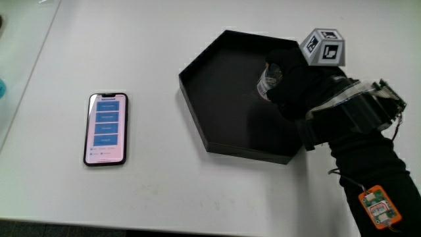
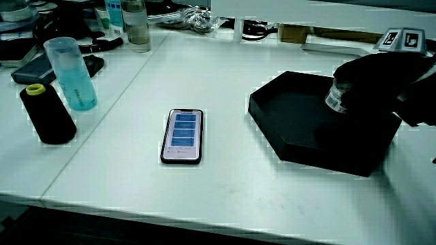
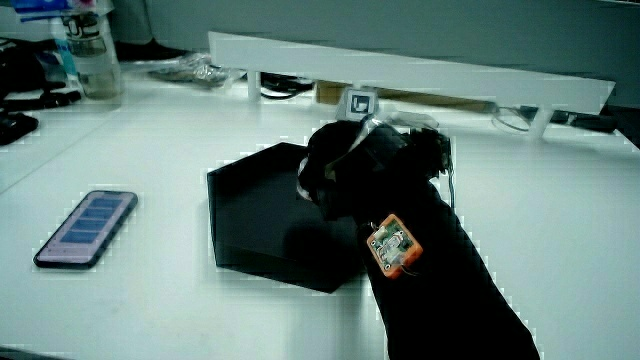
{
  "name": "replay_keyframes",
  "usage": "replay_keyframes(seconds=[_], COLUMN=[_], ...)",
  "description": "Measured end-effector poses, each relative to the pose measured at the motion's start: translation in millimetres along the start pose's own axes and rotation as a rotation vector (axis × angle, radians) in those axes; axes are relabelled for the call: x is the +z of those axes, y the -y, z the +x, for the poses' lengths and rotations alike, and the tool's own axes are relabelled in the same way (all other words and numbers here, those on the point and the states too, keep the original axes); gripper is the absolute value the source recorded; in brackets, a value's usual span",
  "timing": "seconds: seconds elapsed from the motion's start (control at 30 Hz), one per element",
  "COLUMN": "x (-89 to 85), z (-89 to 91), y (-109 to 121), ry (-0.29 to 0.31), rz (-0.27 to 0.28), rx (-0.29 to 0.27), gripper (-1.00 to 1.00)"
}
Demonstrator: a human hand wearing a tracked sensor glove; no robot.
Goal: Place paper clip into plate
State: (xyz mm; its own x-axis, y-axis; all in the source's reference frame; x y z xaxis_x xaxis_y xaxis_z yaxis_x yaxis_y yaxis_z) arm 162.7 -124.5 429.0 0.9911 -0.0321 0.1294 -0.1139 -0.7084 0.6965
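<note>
- Holding a small clear labelled container (image 1: pixel 268 81), the gloved hand (image 1: pixel 299 82) hovers over the black hexagonal plate (image 1: pixel 217 79) on the white counter (image 1: pixel 158 191).
- Its fingers are curled around this container; no paper clip is visible.
- It looks light, stiff and smooth, so gripping its sides seems best.

Desk (image 1: pixel 164 191): smooth white surface with a faint sheen. Plate (image 1: pixel 217 99): black hexagonal tray, matt, looks like plastic, smooth walls. Hand (image 1: pixel 299 82): black cloth glove, matt; the cube (image 1: pixel 323 47) on its back has a printed black-and-white pattern, looks like card or plastic. Held item (image 1: pixel 270 80): small, clear and glossy, with a printed label; material cannot be told. Phone (image 1: pixel 106 129): glossy glass face, dark frame. Tumbler (image 2: pixel 70 73): translucent blue plastic. Spool (image 2: pixel 46 112): matt black.
</note>
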Motion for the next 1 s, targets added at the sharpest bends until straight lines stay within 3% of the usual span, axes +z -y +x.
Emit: replay_keyframes(seconds=[0.17,0.33,0.57,0.77,0.83,1.0], x=[-19.7,-33.9,-43.7,-41.4,-42.1,-43.0], z=[1.5,0.5,-6.7,-8.8,-9.7,-9.4], y=[-10,-13,-16,-14,-14,-16], ry=[0.02,0.012,0.088,0.088,0.098,0.087], rz=[-0.027,-0.075,-0.087,-0.086,-0.08,-0.129], rx=[-0.05,-0.047,-0.063,-0.063,-0.072,-0.071], gripper=[0.0,0.0,0.0,0.0,-0.13,-0.47])
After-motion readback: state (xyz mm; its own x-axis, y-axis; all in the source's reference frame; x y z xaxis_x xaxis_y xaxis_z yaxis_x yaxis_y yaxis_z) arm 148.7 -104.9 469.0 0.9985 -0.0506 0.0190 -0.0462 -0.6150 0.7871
